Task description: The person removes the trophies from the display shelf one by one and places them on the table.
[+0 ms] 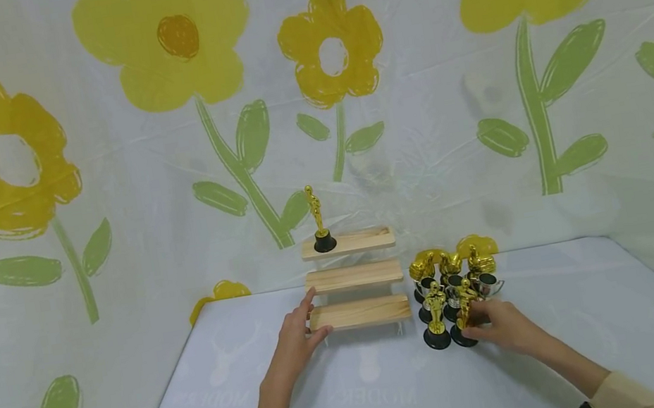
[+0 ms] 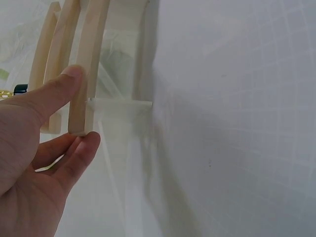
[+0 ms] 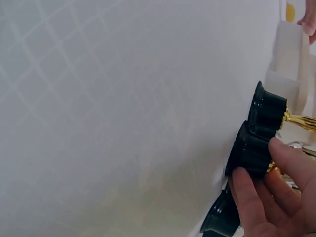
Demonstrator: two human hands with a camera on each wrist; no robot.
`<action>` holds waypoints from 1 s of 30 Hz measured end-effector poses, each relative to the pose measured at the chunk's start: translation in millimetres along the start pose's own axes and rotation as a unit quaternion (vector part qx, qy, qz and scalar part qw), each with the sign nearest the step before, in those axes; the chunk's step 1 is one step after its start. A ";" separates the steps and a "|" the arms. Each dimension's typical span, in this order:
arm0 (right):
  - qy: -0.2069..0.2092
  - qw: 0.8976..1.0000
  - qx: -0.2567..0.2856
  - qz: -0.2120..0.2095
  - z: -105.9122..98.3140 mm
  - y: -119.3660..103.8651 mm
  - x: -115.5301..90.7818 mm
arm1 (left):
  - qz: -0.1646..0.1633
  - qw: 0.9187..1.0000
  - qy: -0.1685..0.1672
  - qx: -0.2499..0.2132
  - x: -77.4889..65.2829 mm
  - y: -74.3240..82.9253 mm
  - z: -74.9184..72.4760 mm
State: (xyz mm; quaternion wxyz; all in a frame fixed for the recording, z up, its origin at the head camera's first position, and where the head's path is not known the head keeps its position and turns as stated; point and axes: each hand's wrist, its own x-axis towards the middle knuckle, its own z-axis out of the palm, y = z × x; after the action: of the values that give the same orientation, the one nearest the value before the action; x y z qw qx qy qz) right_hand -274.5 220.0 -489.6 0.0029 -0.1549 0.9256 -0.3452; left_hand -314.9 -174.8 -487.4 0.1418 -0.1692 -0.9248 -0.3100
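At the left end of a small three-step wooden display shelf [image 1: 360,313], my left hand [image 1: 293,341] grips the lowest board; the left wrist view shows the thumb on its front face and fingertips at its end. My right hand [image 1: 507,325] pinches a gold figure trophy [image 1: 465,294] low down, near its black base [image 3: 248,153]. That trophy stands upright at the front right of a close group. Right beside it is a matching gold figure trophy [image 1: 435,302]. Another gold figure trophy [image 1: 317,214] stands alone on the left part of the top board.
Behind the front trophies are small silver cups [image 1: 489,284] and several gold trophies [image 1: 477,260] on black bases. The group sits just right of the shelf on a white-covered table [image 1: 383,395]. A flower-printed curtain [image 1: 428,109] hangs behind the table.
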 end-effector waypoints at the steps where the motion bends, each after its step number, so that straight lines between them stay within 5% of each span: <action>1: 0.005 1.000 0.001 0.005 1.1 0.2 0.5 | -0.001 1.000 0.000 -0.002 0.1 -0.1 0.1; 30: 0.039 0.998 -0.004 0.040 10.2 -7.1 -0.9 | 0.002 1.000 0.001 -0.005 -0.7 1.4 -0.7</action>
State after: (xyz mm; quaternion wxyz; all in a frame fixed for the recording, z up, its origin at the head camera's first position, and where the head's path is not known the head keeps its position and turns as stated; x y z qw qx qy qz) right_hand -270.4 208.7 -493.0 -0.0204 -0.1035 0.9320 -0.3468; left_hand -313.6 -174.3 -486.3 0.1422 -0.1712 -0.9227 -0.3148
